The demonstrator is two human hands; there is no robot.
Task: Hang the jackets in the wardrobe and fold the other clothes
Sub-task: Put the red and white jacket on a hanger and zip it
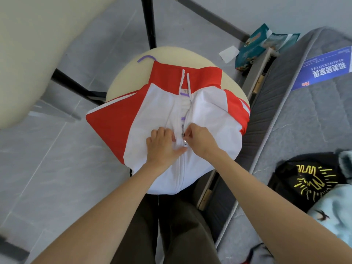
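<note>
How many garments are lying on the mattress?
2: a black garment with yellow print on the mattress at the picture's right, and a light blue garment overlapping it, nearer the camera. A dark scrap at the bottom edge may be a third; others may be out of frame.

Your head camera sits above your own arms and faces steeply down — wide-angle, close over the jacket (162,111) on the round stool (129,77). Your forearms (118,202) enter from 6 o'clock; the mattress (304,121) runs past 3 o'clock — floor (57,159) toward 9.
</note>
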